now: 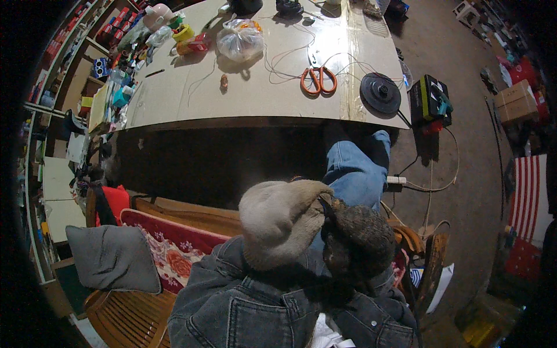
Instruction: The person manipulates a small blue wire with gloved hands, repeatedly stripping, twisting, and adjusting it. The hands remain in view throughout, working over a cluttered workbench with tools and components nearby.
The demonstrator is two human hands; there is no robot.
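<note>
My left hand [278,222] wears an off-white cloth glove. Its fingers bend towards my right hand [361,239], which wears a dark, dirty-looking knit glove. Both are raised close to my chest, above my lap, and they meet at the fingertips. Whatever may lie between the fingers is hidden. Below them show one leg in blue jeans [354,165] and my grey denim jacket [261,313]. On the table [174,104] ahead lie orange-handled scissors [319,81], thin loose wires [278,80] and a small copper-coloured bundle [224,82].
A knotted plastic bag [240,41] and a red-labelled bottle [191,45] stand on the table. A round black base [380,93] sits at its right corner. Beside it is a black box [431,100]. A grey cushion [113,259] rests on the wooden bench [126,317]; cables [431,187] cross the floor.
</note>
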